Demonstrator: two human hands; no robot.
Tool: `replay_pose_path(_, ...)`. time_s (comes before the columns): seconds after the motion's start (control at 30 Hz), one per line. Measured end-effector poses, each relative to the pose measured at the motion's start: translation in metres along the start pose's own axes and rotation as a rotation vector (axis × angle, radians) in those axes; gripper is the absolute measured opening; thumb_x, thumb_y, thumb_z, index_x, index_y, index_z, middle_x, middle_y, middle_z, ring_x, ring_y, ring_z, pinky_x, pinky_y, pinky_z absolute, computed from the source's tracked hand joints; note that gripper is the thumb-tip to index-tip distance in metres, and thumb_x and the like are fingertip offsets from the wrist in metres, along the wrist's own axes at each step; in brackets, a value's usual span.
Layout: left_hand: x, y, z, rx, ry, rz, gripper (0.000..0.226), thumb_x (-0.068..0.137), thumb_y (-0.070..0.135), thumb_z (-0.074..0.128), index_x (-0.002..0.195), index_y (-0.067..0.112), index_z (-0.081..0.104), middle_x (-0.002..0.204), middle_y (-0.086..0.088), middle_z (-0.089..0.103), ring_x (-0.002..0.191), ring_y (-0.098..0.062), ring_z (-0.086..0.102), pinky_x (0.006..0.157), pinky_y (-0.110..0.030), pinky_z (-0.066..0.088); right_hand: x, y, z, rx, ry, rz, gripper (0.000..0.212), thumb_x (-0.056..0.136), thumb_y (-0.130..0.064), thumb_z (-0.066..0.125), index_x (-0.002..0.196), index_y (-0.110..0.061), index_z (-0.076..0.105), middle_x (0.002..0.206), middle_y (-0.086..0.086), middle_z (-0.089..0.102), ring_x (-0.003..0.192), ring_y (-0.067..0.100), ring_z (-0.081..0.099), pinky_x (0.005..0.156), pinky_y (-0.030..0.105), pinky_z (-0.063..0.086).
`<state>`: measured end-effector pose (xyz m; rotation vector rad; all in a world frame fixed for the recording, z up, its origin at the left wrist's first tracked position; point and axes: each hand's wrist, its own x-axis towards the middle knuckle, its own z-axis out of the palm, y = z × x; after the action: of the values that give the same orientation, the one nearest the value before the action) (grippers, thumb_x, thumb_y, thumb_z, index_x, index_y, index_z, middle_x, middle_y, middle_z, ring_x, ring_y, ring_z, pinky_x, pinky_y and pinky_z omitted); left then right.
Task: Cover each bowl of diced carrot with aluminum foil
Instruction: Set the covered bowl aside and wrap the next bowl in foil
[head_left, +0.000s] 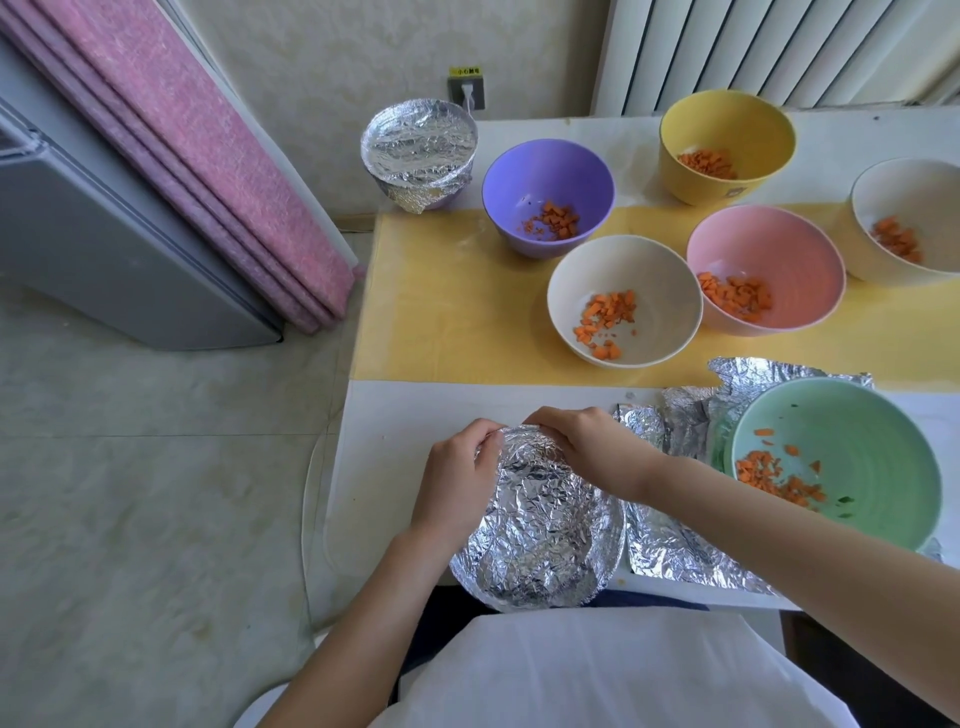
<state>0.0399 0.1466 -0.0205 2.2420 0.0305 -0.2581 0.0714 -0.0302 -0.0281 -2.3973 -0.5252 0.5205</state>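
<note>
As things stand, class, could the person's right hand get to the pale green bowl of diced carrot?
Probably yes. The right hand pinches the rim of the foil-covered bowl; the pale green bowl stands open beside that arm, with only flat crumpled foil sheets between. It must let go first.

- Pink curtain (197, 156) hangs in folds at ten o'clock, a grey unit (104, 234) beside it at nine.
- White radiator (753, 47) at one o'clock; wall socket (466, 92) at twelve on the cream wall (337, 62).
- Pale tiled floor (156, 493) at eight; yellow runner (457, 312) crosses the white surface (395, 467).
</note>
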Motion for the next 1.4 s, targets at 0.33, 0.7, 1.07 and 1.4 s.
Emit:
replay_pose_path(0.33,0.007,0.001,0.003,0.067,0.032,0.007,0.015,0.094,0.015,0.053,0.093,0.010,0.067,0.055,0.016,0.048,0.048,-0.001,0.045,0.050,-0.013,0.029,0.010,-0.010,0.004,0.042,0.003,0.075,0.028,0.097,-0.011,0.043,0.116,-0.018,0.061,0.097,0.011,0.070,0.089,0.032,0.063,0.075,0.042,0.048)
replay_pose_path(0.7,0.001,-0.003,-0.002,0.062,0.078,-0.009,0.017,0.096,0.016,0.050,0.089,0.012,0.065,0.052,0.009,0.046,0.047,-0.009,0.039,0.049,-0.019,0.028,0.006,-0.011,-0.001,0.128,-0.025,0.069,0.030,0.100,-0.013,0.039,0.124,-0.012,0.057,0.090,0.001,0.064,0.073,0.007,0.046,0.066,0.018,0.028)
replay_pose_path(1.07,-0.003,-0.019,-0.006,0.067,0.067,-0.273,0.028,0.097,0.010,0.039,0.070,0.011,0.046,0.053,0.004,0.041,0.046,-0.011,0.030,0.042,-0.023,0.024,0.012,-0.006,-0.006,0.085,-0.004,0.122,0.032,0.100,-0.025,0.040,0.127,-0.017,0.055,0.120,0.001,0.064,0.105,0.021,0.060,0.088,0.032,0.046)
replay_pose_path(1.4,-0.004,-0.022,0.006,0.016,0.126,-0.087,0.027,0.096,0.007,0.043,0.075,0.025,0.046,0.052,0.009,0.037,0.044,-0.010,0.034,0.046,-0.024,0.023,0.011,-0.003,0.004,-0.009,0.026,0.113,0.027,0.099,-0.024,0.044,0.118,-0.018,0.063,0.103,0.003,0.070,0.096,0.025,0.063,0.080,0.041,0.050)
